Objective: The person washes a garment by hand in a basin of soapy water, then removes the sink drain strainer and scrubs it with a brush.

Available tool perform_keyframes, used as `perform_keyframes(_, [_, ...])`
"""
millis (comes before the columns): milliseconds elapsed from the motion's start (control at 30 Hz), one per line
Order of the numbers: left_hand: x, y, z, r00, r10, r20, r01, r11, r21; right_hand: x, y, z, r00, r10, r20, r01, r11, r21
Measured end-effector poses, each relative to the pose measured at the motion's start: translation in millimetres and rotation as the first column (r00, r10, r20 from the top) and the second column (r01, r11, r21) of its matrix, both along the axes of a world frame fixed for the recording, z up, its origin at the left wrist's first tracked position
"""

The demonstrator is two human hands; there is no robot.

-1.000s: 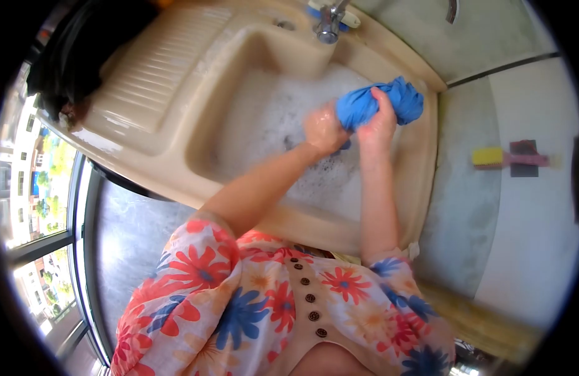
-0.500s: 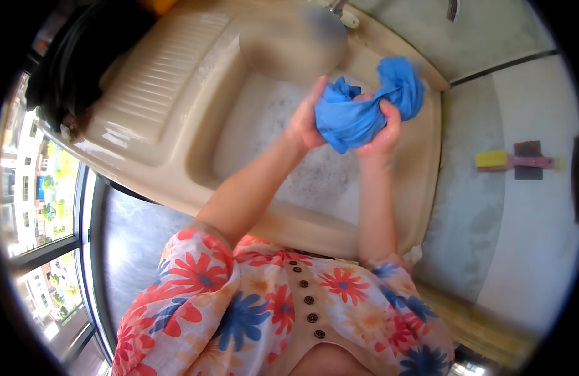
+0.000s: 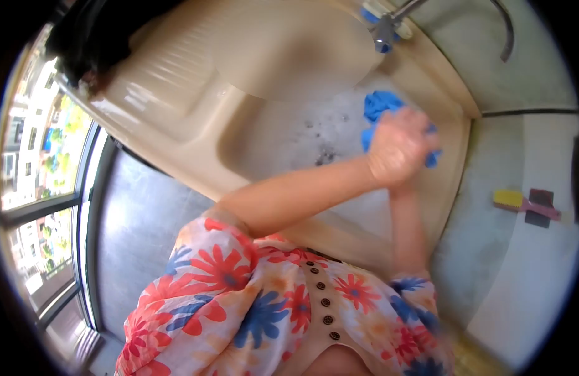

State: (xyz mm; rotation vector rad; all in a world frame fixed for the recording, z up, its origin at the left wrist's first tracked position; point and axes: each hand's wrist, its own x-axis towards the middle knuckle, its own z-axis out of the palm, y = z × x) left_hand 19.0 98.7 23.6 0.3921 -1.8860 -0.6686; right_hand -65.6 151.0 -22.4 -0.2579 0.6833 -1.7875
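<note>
A bunched, wet-looking blue cloth [image 3: 381, 103] is above the right side of the basin. My left hand [image 3: 396, 149] is closed over it, knuckles up, and blue fabric pokes out on both sides. From below comes my right forearm [image 3: 407, 219], and that hand meets the same bundle. The right fingers are mostly hidden behind the left hand and blurred by motion. Beneath lies the beige sink [image 3: 230, 128], holding cloudy, foamy water [image 3: 327, 135].
A ribbed drainboard [image 3: 170, 81] adjoins the basin, with dark fabric [image 3: 89, 37] at its far left corner. A metal faucet [image 3: 383, 31] stands at the back. A yellow-ended brush [image 3: 508, 199] is at the right wall. Blurred, a round beige shape [image 3: 295, 50] covers the basin's back.
The cloth has gone from spread between both hands to a tight bunch. My left hand has crossed rightward onto it, over the right hand. The view has shifted, showing more faucet.
</note>
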Motion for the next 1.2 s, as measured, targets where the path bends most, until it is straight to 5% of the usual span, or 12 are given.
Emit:
perform_keyframes(133, [21.8,13.0,21.2,0.987,-0.158,0.026,0.159,0.946,-0.284,0.2,3.8,29.2,0.947,0.310,-0.079,-0.301,0.947,0.111])
perform_keyframes(300, [28.4,24.4,9.5,0.969,-0.242,0.055,0.243,0.880,-0.408,-3.8,-12.3,60.8,0.779,0.607,-0.154,-0.523,0.767,0.372])
perform_keyframes(500, [41.2,19.5,-4.4,0.970,-0.194,0.146,0.242,0.804,-0.543,13.1,-38.5,77.7,0.556,0.776,-0.297,-0.388,0.559,0.733])
perform_keyframes(600, [50.2,14.2,-13.0,0.968,-0.154,0.200,0.245,0.763,-0.598,15.8,-49.4,63.7,0.425,0.838,-0.342,-0.389,0.510,0.767])
perform_keyframes(900, [67.3,-22.7,-25.0,0.972,-0.115,0.203,0.220,0.738,-0.638,39.4,-85.5,64.9,0.385,0.804,-0.454,-0.259,0.566,0.783])
perform_keyframes(1033, [98.6,-77.2,-9.3,0.975,-0.180,0.133,0.224,0.809,-0.544,49.3,-125.9,86.2,0.381,0.693,-0.612,-0.230,0.712,0.664])
perform_keyframes(1167, [154.1,-150.9,-1.3,0.998,0.058,-0.010,-0.057,0.900,-0.432,103.0,-186.3,95.4,0.509,0.402,-0.761,-0.324,0.909,0.263])
perform_keyframes(1200, [181.3,-165.7,3.7,0.982,0.145,0.121,-0.094,0.932,-0.350,111.0,-214.7,85.6,0.552,0.536,-0.639,-0.333,0.844,0.420])
